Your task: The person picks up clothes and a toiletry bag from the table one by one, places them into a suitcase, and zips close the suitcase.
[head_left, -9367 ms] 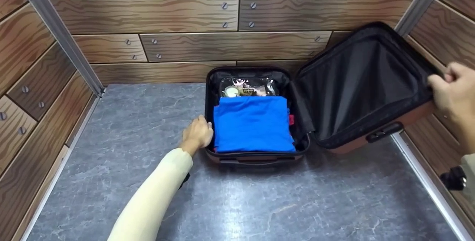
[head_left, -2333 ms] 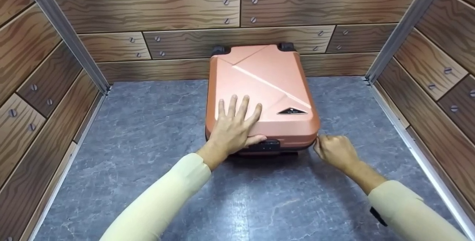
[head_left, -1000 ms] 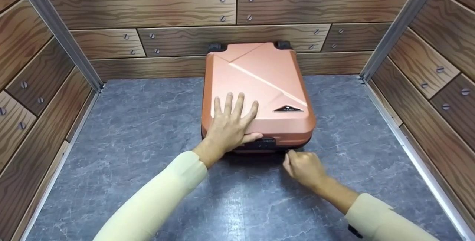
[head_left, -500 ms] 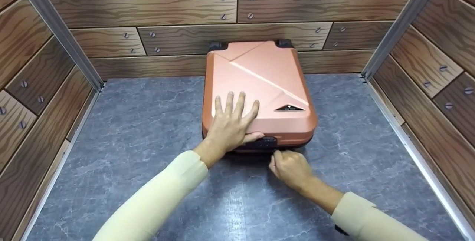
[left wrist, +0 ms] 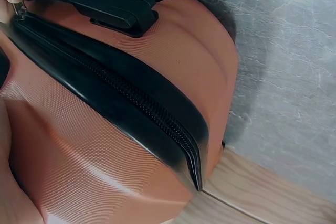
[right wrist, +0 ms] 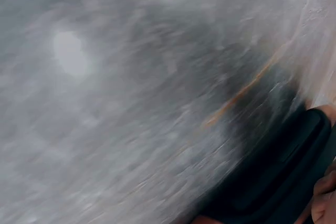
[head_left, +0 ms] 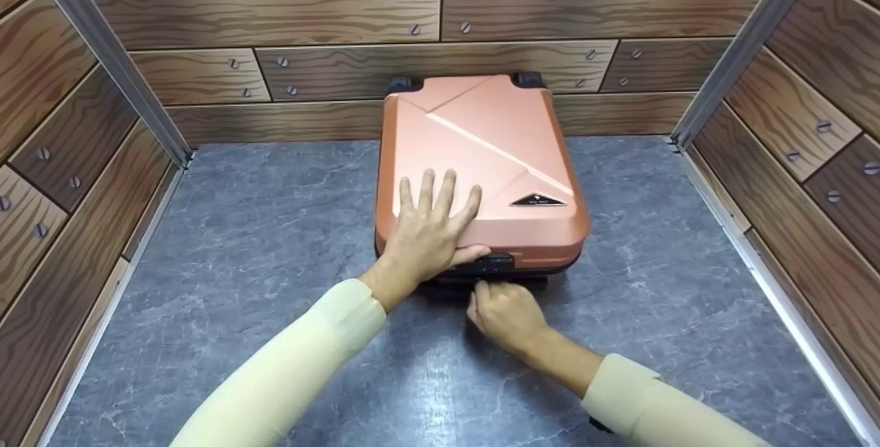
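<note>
A rose-gold hard-shell suitcase (head_left: 481, 137) lies flat with its lid down. My left hand (head_left: 423, 234) rests on the lid's near left part, fingers spread and straight, thumb by the black lock (head_left: 496, 263). At the front side my right hand (head_left: 509, 313) is curled, its fingertips pinching the small metal zipper pull (left wrist: 20, 10), which the left wrist view shows. From there the black zipper (left wrist: 136, 95) runs round the corner, its two bands apart at that stretch. A black carry handle (left wrist: 121, 14) sits just below the seam. In the right wrist view fingers (right wrist: 324, 198) show beside that handle.
Grey marbled floor (head_left: 275, 227) surrounds the suitcase. Behind it stands a wood-plank-patterned wall (head_left: 344, 14), close to its black wheels (head_left: 528, 80). Similar walls with metal corner strips (head_left: 117, 62) rise on the left and right.
Earlier the suitcase stood open, showing blue folded cloth and a clear pouch; now its lid is down. My right hand has slid left along the front from the right corner. The left hand stays put.
</note>
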Tool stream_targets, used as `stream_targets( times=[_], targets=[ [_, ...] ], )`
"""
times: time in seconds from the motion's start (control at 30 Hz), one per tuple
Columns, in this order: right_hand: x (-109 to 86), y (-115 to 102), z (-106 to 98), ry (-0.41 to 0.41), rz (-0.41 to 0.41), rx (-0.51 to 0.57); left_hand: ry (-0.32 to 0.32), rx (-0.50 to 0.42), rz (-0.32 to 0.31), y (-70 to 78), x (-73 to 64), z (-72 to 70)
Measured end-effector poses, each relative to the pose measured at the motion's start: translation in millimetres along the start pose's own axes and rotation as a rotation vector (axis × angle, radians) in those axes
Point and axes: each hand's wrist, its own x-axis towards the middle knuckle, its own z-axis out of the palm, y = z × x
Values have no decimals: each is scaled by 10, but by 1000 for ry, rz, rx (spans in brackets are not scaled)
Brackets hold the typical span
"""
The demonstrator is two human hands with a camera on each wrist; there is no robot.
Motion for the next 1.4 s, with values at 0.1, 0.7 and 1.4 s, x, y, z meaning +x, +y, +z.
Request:
stream_targets(
  times=[0.1,0.7,1.4],
  targets=[
    [69,-80,46,-1,-5,0,-5,-8,-3,-8,8,-8],
    [498,-512,192,-40,36,0,42,2,-7,-9,86,-51],
    [625,-315,-323,-196,-76,-10,-55,-273,-45,-359,-272,-116]
  ],
)
